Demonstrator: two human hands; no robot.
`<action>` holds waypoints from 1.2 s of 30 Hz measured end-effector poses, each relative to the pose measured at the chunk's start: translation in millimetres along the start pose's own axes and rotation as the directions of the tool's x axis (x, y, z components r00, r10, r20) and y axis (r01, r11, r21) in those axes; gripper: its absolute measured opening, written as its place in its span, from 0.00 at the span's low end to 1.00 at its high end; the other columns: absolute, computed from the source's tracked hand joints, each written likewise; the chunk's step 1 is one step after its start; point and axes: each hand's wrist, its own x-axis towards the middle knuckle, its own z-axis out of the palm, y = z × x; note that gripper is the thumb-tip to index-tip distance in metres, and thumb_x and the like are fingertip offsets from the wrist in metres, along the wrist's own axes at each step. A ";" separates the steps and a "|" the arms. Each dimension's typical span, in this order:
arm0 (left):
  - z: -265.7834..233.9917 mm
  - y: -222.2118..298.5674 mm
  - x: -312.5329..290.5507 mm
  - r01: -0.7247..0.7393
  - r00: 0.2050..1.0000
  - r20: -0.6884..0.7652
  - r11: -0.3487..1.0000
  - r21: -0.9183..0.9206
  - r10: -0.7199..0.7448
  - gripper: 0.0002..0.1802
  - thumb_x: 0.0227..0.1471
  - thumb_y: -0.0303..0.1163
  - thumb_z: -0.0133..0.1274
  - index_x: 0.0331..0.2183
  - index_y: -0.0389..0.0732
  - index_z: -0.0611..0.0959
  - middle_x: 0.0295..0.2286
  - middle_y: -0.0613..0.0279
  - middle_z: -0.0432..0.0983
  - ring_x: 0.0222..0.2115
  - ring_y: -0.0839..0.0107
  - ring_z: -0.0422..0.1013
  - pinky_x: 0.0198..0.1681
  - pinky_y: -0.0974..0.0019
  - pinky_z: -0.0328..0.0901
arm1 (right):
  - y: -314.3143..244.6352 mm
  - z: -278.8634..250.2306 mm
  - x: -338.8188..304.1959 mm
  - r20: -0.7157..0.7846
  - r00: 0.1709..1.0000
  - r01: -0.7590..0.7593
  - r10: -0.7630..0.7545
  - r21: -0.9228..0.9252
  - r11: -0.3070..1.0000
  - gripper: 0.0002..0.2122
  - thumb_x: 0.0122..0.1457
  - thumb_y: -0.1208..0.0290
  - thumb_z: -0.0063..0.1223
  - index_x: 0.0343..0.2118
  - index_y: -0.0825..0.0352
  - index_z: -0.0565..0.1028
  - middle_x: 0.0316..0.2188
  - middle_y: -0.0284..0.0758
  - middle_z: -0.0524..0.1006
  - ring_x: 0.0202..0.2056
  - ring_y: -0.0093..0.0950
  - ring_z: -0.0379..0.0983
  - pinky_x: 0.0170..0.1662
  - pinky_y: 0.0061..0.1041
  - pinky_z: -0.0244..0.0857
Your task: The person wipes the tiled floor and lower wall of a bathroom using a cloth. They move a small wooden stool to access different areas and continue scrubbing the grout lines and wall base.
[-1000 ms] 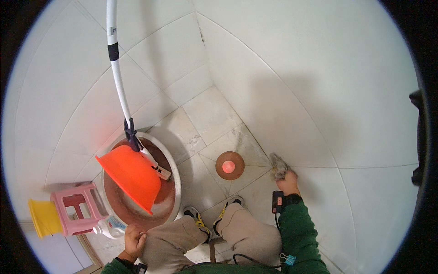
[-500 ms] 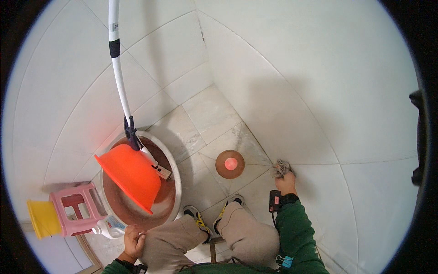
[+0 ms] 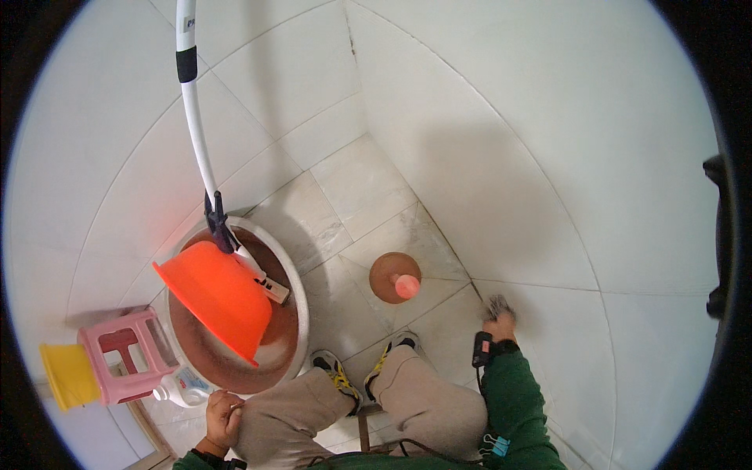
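Observation:
My right hand is closed around a grey crumpled rag, pressed low against the white tiled wall near where it meets the floor. The rag is blurred and the fingers partly cover it. My left hand rests on my left thigh with its fingers curled in, and I see nothing in it. Right beside it stands a white bottle with a label. On the floor ahead, a plunger with a brown round base and a pink handle end stands upright.
At left, a large round tub holds a tilted orange-red basin and the lower end of a white pole with a dark clamp. Beyond the bottle are a pink stool and a yellow container. Tiled walls meet in a corner ahead.
My right hand and the rag have moved a little nearer to me and to the right along the wall's foot. My left hand stays on the thigh. The view has shifted slightly.

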 end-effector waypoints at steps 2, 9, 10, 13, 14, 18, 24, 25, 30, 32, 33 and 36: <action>-0.4 2.7 -0.4 0.007 1.000 -0.020 1.000 0.021 -0.007 0.10 0.43 0.34 0.52 0.28 0.39 0.79 0.28 0.53 0.75 0.36 0.50 0.68 0.49 0.51 0.61 | -52.3 -8.3 18.1 -0.082 0.982 0.175 -0.169 0.079 0.981 0.19 0.46 0.75 0.51 0.45 0.67 0.75 0.43 0.48 0.76 0.47 0.44 0.71 0.51 0.34 0.64; 0.6 10.2 -3.6 0.068 0.997 -0.046 0.997 0.021 -0.067 0.10 0.44 0.35 0.52 0.27 0.38 0.80 0.26 0.53 0.74 0.35 0.50 0.68 0.49 0.50 0.61 | 2.9 -28.1 -24.6 0.146 0.984 -0.073 0.100 -0.179 0.981 0.22 0.48 0.66 0.56 0.49 0.62 0.73 0.47 0.45 0.74 0.49 0.45 0.70 0.52 0.36 0.64; 0.2 9.9 -3.2 0.077 0.996 -0.039 0.997 0.025 -0.076 0.10 0.44 0.35 0.52 0.27 0.38 0.80 0.26 0.53 0.74 0.35 0.49 0.68 0.49 0.50 0.61 | 22.5 -26.7 -34.7 0.147 0.970 -0.156 0.192 -0.225 0.962 0.23 0.48 0.66 0.56 0.50 0.62 0.73 0.47 0.45 0.74 0.49 0.44 0.70 0.52 0.36 0.64; -0.7 8.8 -1.0 0.082 0.996 -0.022 0.996 0.034 -0.081 0.10 0.44 0.35 0.52 0.27 0.38 0.79 0.26 0.52 0.74 0.36 0.49 0.68 0.48 0.51 0.61 | 45.5 -20.3 -36.5 0.175 0.940 -0.240 0.292 -0.266 0.933 0.25 0.48 0.65 0.57 0.51 0.62 0.72 0.48 0.43 0.74 0.50 0.43 0.70 0.52 0.35 0.64; -1.0 8.6 0.1 0.081 0.997 -0.019 0.996 0.038 -0.080 0.10 0.44 0.35 0.52 0.27 0.38 0.79 0.27 0.52 0.74 0.36 0.49 0.68 0.48 0.51 0.61 | 37.8 -18.1 -27.6 0.171 0.964 -0.165 0.204 -0.216 0.962 0.25 0.48 0.64 0.57 0.52 0.63 0.72 0.49 0.43 0.74 0.50 0.42 0.70 0.53 0.35 0.64; -1.0 11.5 3.1 0.060 0.998 0.008 0.996 0.059 -0.061 0.10 0.44 0.34 0.52 0.27 0.38 0.79 0.27 0.51 0.74 0.36 0.49 0.67 0.46 0.52 0.61 | -45.4 -3.3 27.9 0.009 0.994 0.111 -0.110 -0.031 0.993 0.23 0.47 0.72 0.57 0.50 0.63 0.72 0.47 0.42 0.75 0.49 0.41 0.71 0.52 0.32 0.64; 0.7 17.2 1.0 0.039 0.999 -0.034 0.997 0.060 -0.037 0.09 0.45 0.34 0.52 0.28 0.38 0.79 0.27 0.52 0.74 0.36 0.49 0.67 0.48 0.52 0.61 | -55.2 -30.2 0.6 0.070 0.993 0.088 -0.092 0.055 0.995 0.23 0.48 0.72 0.59 0.50 0.62 0.73 0.47 0.38 0.76 0.48 0.39 0.72 0.51 0.29 0.64; 0.7 17.1 0.7 0.039 0.999 -0.033 0.998 0.058 -0.037 0.09 0.46 0.35 0.52 0.28 0.38 0.79 0.27 0.52 0.74 0.36 0.50 0.67 0.48 0.52 0.60 | -37.3 -34.2 -14.0 0.063 0.995 0.070 -0.075 0.076 0.995 0.23 0.48 0.71 0.59 0.50 0.61 0.73 0.47 0.37 0.76 0.49 0.38 0.71 0.52 0.29 0.64; 1.8 16.3 2.2 0.017 0.999 -0.041 0.999 0.044 -0.015 0.10 0.47 0.35 0.52 0.28 0.39 0.79 0.29 0.53 0.75 0.37 0.51 0.68 0.50 0.52 0.60 | 5.8 -29.4 -30.7 0.014 0.993 -0.121 0.120 0.102 0.987 0.21 0.49 0.69 0.57 0.49 0.61 0.74 0.48 0.40 0.75 0.49 0.39 0.71 0.54 0.31 0.63; 2.5 17.6 3.1 -0.015 0.999 -0.043 0.999 0.046 0.017 0.09 0.47 0.35 0.52 0.28 0.39 0.79 0.29 0.53 0.75 0.36 0.51 0.68 0.49 0.52 0.60 | -19.6 -27.2 -9.5 0.040 0.989 0.142 -0.140 -0.047 0.989 0.19 0.50 0.68 0.56 0.47 0.62 0.75 0.49 0.42 0.74 0.49 0.41 0.71 0.53 0.32 0.63; 2.5 18.6 3.4 -0.011 0.999 -0.043 0.999 0.041 0.013 0.09 0.47 0.35 0.52 0.28 0.39 0.79 0.29 0.53 0.75 0.36 0.51 0.68 0.49 0.52 0.60 | -42.9 -25.2 4.8 0.011 0.994 0.108 -0.108 0.035 0.994 0.19 0.45 0.69 0.57 0.44 0.65 0.76 0.42 0.43 0.76 0.45 0.41 0.73 0.49 0.34 0.65; 2.0 21.2 3.9 -0.019 0.999 -0.034 0.999 0.026 0.020 0.09 0.46 0.34 0.52 0.29 0.39 0.79 0.30 0.52 0.75 0.36 0.51 0.68 0.48 0.52 0.60 | -99.8 -27.5 22.8 -0.234 0.952 0.226 -0.197 0.102 0.969 0.18 0.41 0.71 0.57 0.39 0.69 0.77 0.34 0.46 0.78 0.41 0.43 0.75 0.43 0.36 0.67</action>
